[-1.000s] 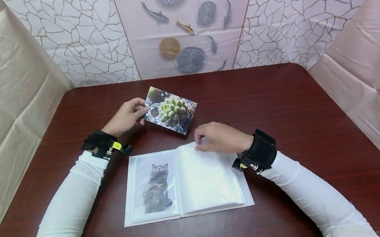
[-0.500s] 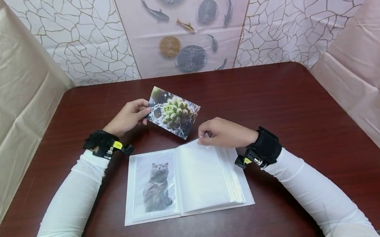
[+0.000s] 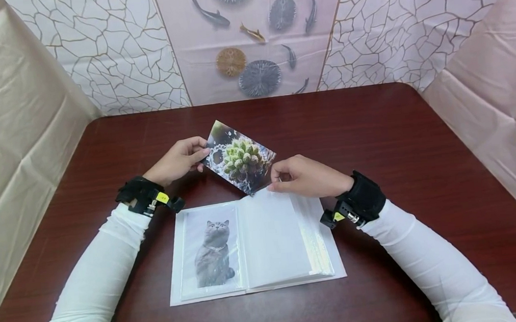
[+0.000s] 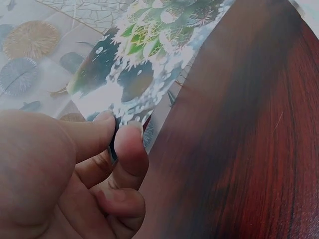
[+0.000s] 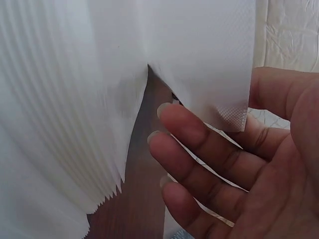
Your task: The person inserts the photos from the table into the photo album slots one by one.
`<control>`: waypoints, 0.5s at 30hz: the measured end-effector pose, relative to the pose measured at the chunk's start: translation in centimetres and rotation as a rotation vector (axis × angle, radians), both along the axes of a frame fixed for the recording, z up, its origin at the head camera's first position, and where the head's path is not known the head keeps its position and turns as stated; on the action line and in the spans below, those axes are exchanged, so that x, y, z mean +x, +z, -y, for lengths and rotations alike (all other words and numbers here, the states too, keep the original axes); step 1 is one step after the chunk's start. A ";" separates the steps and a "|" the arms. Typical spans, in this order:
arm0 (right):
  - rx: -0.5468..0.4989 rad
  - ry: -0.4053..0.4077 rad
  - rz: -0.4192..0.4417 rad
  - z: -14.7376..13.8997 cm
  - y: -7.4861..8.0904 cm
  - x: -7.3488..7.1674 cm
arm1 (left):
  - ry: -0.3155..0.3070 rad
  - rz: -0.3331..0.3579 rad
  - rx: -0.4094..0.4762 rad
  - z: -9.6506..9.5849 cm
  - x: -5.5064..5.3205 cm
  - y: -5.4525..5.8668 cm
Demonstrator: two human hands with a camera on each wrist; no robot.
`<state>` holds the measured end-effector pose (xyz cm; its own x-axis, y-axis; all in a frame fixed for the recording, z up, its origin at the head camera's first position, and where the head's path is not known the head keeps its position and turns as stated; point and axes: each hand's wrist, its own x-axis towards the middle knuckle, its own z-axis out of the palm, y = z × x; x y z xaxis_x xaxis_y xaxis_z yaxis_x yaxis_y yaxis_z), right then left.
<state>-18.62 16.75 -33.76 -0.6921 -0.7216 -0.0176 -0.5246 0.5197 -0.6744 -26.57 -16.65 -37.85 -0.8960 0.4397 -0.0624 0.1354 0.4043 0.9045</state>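
My left hand (image 3: 179,160) pinches a photo (image 3: 241,158) of a green cactus by its left edge, between thumb and fingers. The photo is tilted, and its lower corner is at the top edge of an open white photo album (image 3: 271,241). At that top edge my right hand (image 3: 310,176) pinches a page, lifting it a little. In the right wrist view this clear-white sleeve page (image 5: 199,45) passes between thumb and index finger, while the other fingers (image 5: 199,164) are loosely bent. A grey cat picture (image 3: 213,257) fills the album's left page.
The album lies on a dark red-brown table (image 3: 361,131). Behind the table hangs a patterned cloth (image 3: 247,39), with plain beige cloth (image 3: 11,126) on the left side. Each wrist wears a black strap with a camera (image 3: 360,198).
My left hand has brought the photo right and downward, closer to the album's top edge. The right hand has shifted slightly up and right, raising the page's top edge.
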 end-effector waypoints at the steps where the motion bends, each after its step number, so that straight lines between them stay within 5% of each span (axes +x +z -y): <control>1: -0.003 -0.006 0.000 0.0 0.0 0.0 | -0.001 0.001 -0.004 -0.1 0.0 0.0; 15: -0.051 -0.086 0.042 0.1 0.5 0.3 | -0.021 -0.043 -0.040 -0.3 -0.1 -0.4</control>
<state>-18.30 16.66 -33.24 -0.7511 -0.6601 -0.0129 -0.4500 0.5261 -0.7216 -26.65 -16.38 -38.24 -0.8888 0.4564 -0.0420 0.1827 0.4367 0.8809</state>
